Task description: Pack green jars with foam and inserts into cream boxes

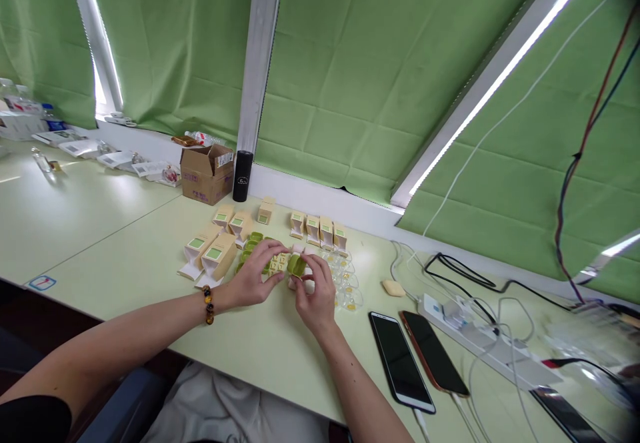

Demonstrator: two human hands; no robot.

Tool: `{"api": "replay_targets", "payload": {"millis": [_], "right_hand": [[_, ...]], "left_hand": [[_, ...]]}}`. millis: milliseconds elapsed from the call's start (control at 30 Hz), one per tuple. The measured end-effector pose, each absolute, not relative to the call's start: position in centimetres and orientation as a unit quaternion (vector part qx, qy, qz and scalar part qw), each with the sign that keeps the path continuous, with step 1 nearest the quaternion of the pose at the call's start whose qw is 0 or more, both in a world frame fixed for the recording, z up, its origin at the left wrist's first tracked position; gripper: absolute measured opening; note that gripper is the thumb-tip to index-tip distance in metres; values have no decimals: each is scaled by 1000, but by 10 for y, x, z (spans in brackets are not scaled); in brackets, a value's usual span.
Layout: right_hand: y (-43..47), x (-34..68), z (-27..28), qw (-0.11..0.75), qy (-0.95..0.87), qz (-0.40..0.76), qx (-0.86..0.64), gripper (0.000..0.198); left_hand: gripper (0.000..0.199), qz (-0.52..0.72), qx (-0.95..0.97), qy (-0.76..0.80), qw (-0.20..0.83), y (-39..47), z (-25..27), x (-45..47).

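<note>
In my right hand (317, 293), thumb and fingers pinch a small green plastic case (297, 265) above the table. My left hand (255, 275) is just left of it, thumb and index finger apart with nothing visible between them. Below and between the hands lie small cream-yellow pieces (278, 263) in rows, partly covered by the fingers. More green cases (256, 237) stand in a group behind my left hand. To the right of my right hand lie several clear plastic pieces (347, 281) with yellowish spots. Something pale under the right fingers is mostly hidden.
Small tan boxes (220, 255) stand left and behind, some with flaps open. Further back are a cardboard carton (207, 173) and a black tumbler (243, 176). On the right lie a white-framed phone (401, 361), another phone (434, 353), a power strip (485, 343) and tangled cables.
</note>
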State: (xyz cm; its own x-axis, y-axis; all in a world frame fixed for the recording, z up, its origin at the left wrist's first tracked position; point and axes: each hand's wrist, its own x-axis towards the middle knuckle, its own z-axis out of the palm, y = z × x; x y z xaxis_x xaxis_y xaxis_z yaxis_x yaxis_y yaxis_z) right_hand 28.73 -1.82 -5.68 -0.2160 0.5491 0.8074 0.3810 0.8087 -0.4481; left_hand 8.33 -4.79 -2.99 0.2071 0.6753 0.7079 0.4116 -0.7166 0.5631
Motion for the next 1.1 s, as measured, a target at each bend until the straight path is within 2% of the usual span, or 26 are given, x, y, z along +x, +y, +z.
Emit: {"api": "replay_targets", "payload": {"millis": [200, 467, 700, 1100], "right_hand": [[-20, 285, -54, 535, -804, 23, -258, 51], [-23, 286, -46, 563, -797, -29, -218, 36], [-22, 287, -46, 544, -815, -39, -196, 37], [-23, 287, -45, 529, -825, -56, -191, 40]], "left_hand": [[51, 495, 788, 348, 114, -47, -31, 85], [42, 503, 787, 345, 92, -44, -34, 83], [50, 494, 798, 336, 80, -42, -36, 82], [46, 503, 799, 324, 54, -44, -35, 82]]}}
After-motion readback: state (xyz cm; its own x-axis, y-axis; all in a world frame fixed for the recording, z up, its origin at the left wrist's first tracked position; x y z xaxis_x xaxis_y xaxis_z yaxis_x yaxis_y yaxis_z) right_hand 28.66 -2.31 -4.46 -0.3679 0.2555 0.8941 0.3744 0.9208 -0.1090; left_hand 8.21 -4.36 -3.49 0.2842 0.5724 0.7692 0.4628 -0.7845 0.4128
